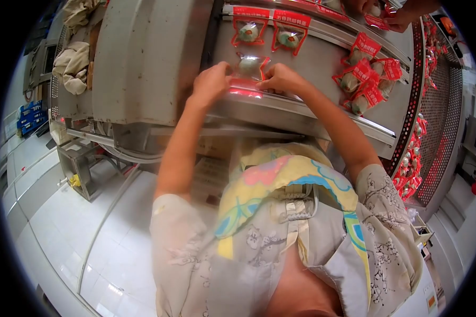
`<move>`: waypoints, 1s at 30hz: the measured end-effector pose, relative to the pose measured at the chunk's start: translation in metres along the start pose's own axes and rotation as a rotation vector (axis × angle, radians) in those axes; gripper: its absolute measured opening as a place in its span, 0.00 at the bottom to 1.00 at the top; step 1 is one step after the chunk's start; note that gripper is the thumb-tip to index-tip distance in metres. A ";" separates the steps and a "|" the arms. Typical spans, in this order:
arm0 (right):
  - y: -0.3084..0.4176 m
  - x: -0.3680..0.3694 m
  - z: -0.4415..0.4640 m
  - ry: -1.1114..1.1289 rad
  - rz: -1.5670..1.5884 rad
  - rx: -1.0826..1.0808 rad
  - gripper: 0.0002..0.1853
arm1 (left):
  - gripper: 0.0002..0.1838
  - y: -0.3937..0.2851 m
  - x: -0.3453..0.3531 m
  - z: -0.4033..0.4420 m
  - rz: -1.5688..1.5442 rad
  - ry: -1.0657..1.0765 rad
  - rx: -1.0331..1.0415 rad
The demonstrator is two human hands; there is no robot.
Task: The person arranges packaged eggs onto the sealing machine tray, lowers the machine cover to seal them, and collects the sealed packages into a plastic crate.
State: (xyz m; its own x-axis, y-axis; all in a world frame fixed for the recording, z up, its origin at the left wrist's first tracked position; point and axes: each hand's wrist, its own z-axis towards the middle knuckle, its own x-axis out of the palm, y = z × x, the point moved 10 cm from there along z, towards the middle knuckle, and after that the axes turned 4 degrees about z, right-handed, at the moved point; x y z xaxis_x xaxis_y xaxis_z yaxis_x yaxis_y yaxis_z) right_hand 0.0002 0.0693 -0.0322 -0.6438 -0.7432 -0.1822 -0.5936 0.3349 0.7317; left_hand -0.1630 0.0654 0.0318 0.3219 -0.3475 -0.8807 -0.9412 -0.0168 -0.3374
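Note:
Between my hands lies a clear egg packet point(250, 65) with its red printed end toward me, at the front rail of the steel sealing bed. The fingers of my left hand point(212, 82) are closed at the packet's left edge. On the other side, my right hand point(284, 79) pinches the packet's right edge near the red strip. The red end is blurred. Behind my hands, an egg packet point(248, 33) and another egg packet point(289, 38) lie side by side, their red ends at the far rail.
Several loose egg packets point(362, 74) are piled on the bed's right side. A perforated metal bin point(433, 137) with more packets stands farther right. Another person's hand point(402, 18) holds a packet at the top right. A large steel cover point(143, 58) stands at left.

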 end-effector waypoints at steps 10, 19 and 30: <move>-0.030 -0.001 0.010 -0.168 0.147 -0.080 0.16 | 0.18 -0.027 -0.029 -0.043 0.086 -0.404 0.027; -0.016 -0.001 0.004 -0.303 0.063 -0.166 0.16 | 0.05 -0.050 -0.013 -0.079 0.069 -0.452 0.233; 0.011 0.004 -0.020 -0.313 -0.019 -0.159 0.13 | 0.11 -0.079 -0.017 -0.084 -0.038 -0.442 0.347</move>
State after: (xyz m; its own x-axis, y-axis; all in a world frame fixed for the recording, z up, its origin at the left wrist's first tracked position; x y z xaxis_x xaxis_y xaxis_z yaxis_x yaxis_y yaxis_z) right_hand 0.0008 0.0587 -0.0120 -0.7647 -0.5263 -0.3719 -0.5407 0.2100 0.8146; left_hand -0.1023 -0.0059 0.1012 0.4379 0.0743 -0.8959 -0.8631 0.3136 -0.3959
